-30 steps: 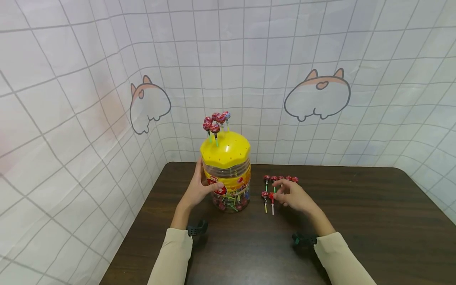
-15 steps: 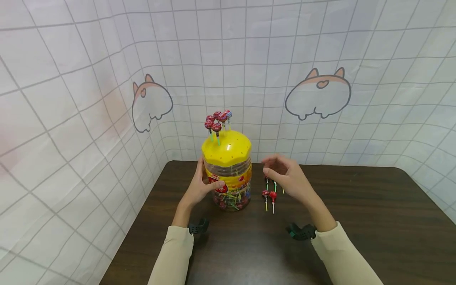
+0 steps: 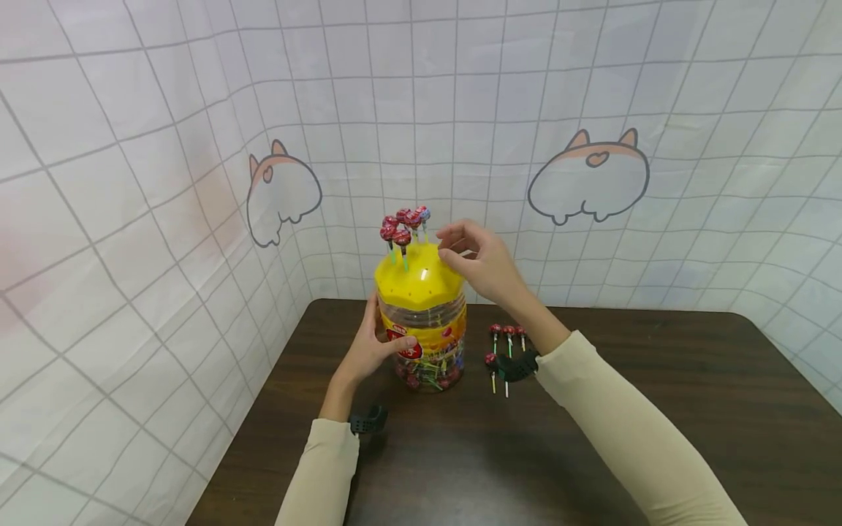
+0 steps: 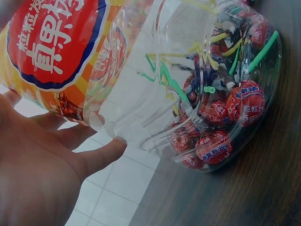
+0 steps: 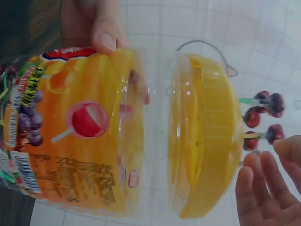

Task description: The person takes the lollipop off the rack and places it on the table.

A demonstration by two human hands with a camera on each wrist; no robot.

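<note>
A clear plastic candy jar point(image 3: 430, 338) with a yellow lid point(image 3: 421, 281) stands upright on the table. My left hand point(image 3: 365, 349) grips its left side, thumb across the label and fingers round the back. Red-wrapped lollipops point(image 4: 246, 102) fill the jar's bottom. Several lollipops point(image 3: 402, 237) stick up from holes in the lid. My right hand point(image 3: 483, 263) is over the lid's right edge, fingers loosely bent and thumb apart, with nothing visible between them. In the right wrist view its fingertips are close to the lollipop heads point(image 5: 274, 133).
Right of the jar, lollipops lie in rows on the dark table point(image 3: 427, 453); my right forearm and wrist strap point(image 3: 518, 365) cover some of them. Behind the table hangs a white grid-patterned cloth point(image 3: 487, 146) with cartoon prints.
My right hand has risen from the lollipops on the table and moved left, up to the lid. My left hand keeps its grip on the jar, which stays in place.
</note>
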